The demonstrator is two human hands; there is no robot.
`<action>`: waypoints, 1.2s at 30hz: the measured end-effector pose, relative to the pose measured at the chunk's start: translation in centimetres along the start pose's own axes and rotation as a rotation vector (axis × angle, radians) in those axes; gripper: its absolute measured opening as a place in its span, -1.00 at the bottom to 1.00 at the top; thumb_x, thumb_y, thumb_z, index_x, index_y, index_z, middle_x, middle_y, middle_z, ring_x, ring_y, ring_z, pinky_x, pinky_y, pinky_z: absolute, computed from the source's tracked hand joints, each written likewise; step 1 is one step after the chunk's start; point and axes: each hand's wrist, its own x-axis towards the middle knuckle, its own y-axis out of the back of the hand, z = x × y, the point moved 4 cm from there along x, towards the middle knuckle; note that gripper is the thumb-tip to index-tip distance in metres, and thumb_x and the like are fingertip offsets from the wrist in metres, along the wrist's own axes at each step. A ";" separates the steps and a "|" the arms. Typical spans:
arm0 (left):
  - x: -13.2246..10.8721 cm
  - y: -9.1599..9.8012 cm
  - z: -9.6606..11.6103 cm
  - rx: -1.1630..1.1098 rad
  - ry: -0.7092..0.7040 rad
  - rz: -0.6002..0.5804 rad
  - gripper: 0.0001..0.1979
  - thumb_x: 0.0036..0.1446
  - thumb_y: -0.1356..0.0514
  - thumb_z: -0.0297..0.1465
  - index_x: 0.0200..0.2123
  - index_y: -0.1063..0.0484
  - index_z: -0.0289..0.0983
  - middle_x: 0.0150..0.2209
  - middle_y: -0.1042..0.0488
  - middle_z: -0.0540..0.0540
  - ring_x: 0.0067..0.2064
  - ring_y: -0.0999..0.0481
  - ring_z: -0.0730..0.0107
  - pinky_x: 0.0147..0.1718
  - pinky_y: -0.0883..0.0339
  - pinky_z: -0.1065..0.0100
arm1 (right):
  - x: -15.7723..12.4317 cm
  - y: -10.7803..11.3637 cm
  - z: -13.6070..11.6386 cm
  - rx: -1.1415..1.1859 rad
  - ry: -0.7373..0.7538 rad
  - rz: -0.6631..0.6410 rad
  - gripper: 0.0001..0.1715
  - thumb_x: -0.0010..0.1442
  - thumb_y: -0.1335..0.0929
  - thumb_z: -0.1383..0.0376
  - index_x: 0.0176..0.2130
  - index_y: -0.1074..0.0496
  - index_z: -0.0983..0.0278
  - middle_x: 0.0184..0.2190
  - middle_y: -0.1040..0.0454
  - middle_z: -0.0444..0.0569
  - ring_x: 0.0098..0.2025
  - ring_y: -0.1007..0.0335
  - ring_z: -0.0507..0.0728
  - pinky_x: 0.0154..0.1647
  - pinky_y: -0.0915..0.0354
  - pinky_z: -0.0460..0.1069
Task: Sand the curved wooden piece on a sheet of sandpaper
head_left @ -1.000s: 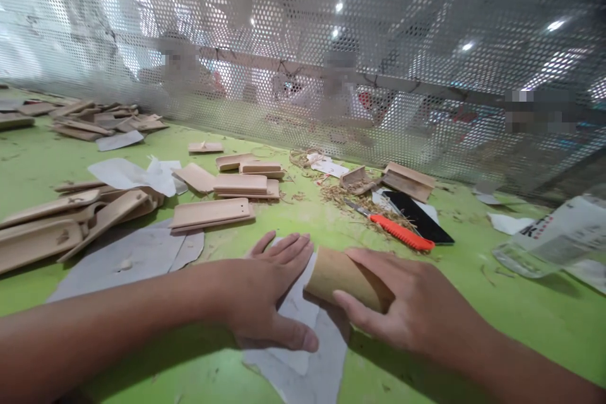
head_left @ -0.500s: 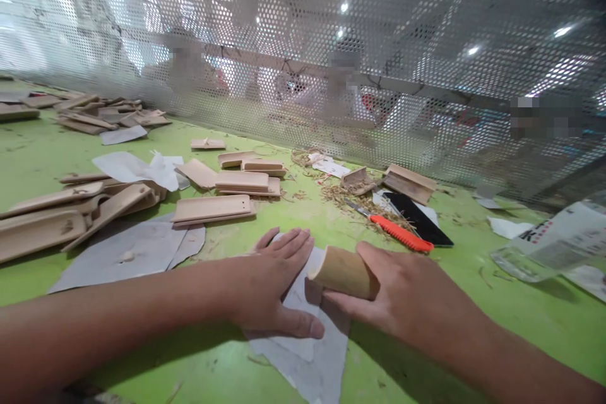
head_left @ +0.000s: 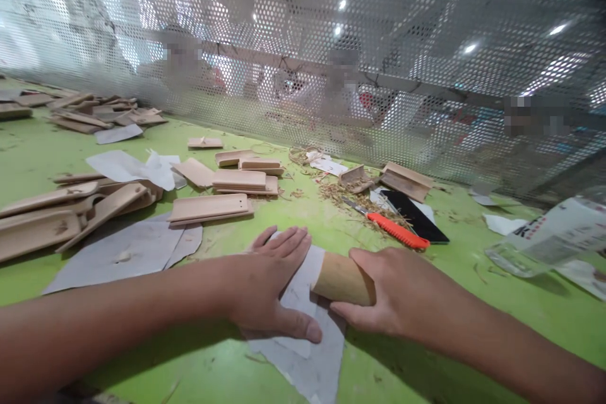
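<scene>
My left hand (head_left: 272, 287) lies flat with fingers stretched out, pressing a pale grey torn sheet (head_left: 310, 268), perhaps sandpaper, against the green table. In my right hand (head_left: 398, 287) is a short split piece of bamboo (head_left: 344, 279), its rounded tan side up. Thumb and fingers grip its right end, while its left edge rests on the sheet close to my left hand. The underside of the bamboo is hidden. Just beyond my right hand lies an orange-handled utility knife (head_left: 398, 230), beside a black flat object (head_left: 416, 214).
Bamboo pieces (head_left: 211, 207) lie mid-table, with heaps at left (head_left: 71, 214) and far left (head_left: 106, 110). Shavings (head_left: 338, 192) surround the knife tip. A clear plastic bottle (head_left: 544, 243) lies at right. Behind the table stands a perforated screen (head_left: 284, 69), with people beyond.
My right hand has lowered the bamboo's left end, which was tilted up and now sits flatter on the sheet. My left hand stays in place. The view has shifted slightly.
</scene>
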 end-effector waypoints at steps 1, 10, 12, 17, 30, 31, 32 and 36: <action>0.0 0.0 -0.1 -0.007 0.000 -0.003 0.30 0.15 -0.14 0.34 0.53 0.35 -0.46 0.50 0.45 -0.37 0.51 0.43 -0.13 0.43 0.51 -0.14 | -0.1 -0.1 -0.1 -0.006 0.002 0.005 -0.58 0.14 -0.45 -0.07 -0.39 -0.44 0.22 -0.50 -0.59 0.06 -0.51 -0.49 0.26 -0.54 0.15 -0.01; 0.2 0.2 -0.4 0.004 -0.013 -0.031 0.36 0.08 -0.23 0.32 0.52 0.33 -0.50 0.49 0.47 -0.37 0.51 0.44 -0.15 0.43 0.46 -0.15 | -2.1 -0.5 -1.2 -0.012 0.085 -0.019 -0.67 0.09 -0.48 0.00 -0.35 -0.49 0.20 -0.56 -0.60 0.00 -0.64 -0.42 0.21 -0.59 0.29 0.01; 0.3 0.2 -0.5 0.015 -0.029 -0.040 0.39 0.05 -0.25 0.31 0.52 0.34 -0.52 0.49 0.48 -0.37 0.51 0.46 -0.12 0.43 0.48 -0.12 | -2.4 -0.4 -1.1 0.052 0.125 -0.066 -0.69 0.04 -0.52 0.03 -0.36 -0.49 0.18 -0.56 -0.60 -0.05 -0.62 -0.42 0.18 -0.60 0.24 -0.01; 0.3 0.2 -0.7 0.032 -0.065 -0.057 0.45 -0.03 -0.30 0.32 0.51 0.34 -0.53 0.48 0.49 -0.39 0.51 0.47 -0.12 0.43 0.48 -0.15 | -1.5 0.3 -0.6 0.067 0.155 -0.012 -0.69 0.08 -0.51 0.04 -0.35 -0.47 0.19 -0.54 -0.59 -0.06 -0.59 -0.38 0.14 -0.56 0.21 -0.02; 0.2 -0.2 -0.6 -0.002 -0.046 -0.047 0.41 0.03 -0.27 0.30 0.52 0.37 -0.51 0.48 0.53 -0.35 0.51 0.49 -0.11 0.42 0.54 -0.12 | -0.3 0.8 -0.1 0.188 0.140 -0.192 -0.67 0.04 -0.50 0.05 -0.40 -0.47 0.24 -0.53 -0.51 -0.09 -0.56 -0.23 0.06 -0.55 0.11 -0.06; 0.2 -0.2 -0.6 0.000 -0.042 -0.051 0.41 0.03 -0.27 0.30 0.52 0.37 -0.51 0.48 0.53 -0.36 0.51 0.50 -0.11 0.42 0.54 -0.12 | -0.1 0.8 0.0 0.183 0.137 -0.179 -0.66 0.05 -0.49 0.03 -0.39 -0.47 0.24 -0.53 -0.50 -0.08 -0.55 -0.22 0.06 -0.54 0.11 -0.05; 0.2 -0.2 -0.6 0.003 -0.036 -0.053 0.41 0.03 -0.28 0.29 0.52 0.38 -0.51 0.48 0.54 -0.36 0.51 0.50 -0.10 0.42 0.53 -0.12 | 0.0 0.7 0.0 0.173 0.130 -0.162 -0.64 0.07 -0.48 0.01 -0.38 -0.48 0.24 -0.52 -0.51 -0.06 -0.54 -0.21 0.07 -0.54 0.12 -0.05; 0.3 -0.1 -0.6 0.008 -0.022 -0.043 0.41 0.02 -0.29 0.28 0.52 0.39 -0.49 0.49 0.52 -0.37 0.51 0.48 -0.14 0.42 0.50 -0.16 | 0.0 0.2 -0.3 0.095 0.095 -0.113 -0.59 0.14 -0.41 -0.05 -0.31 -0.49 0.25 -0.51 -0.53 -0.01 -0.54 -0.19 0.10 -0.53 0.19 -0.01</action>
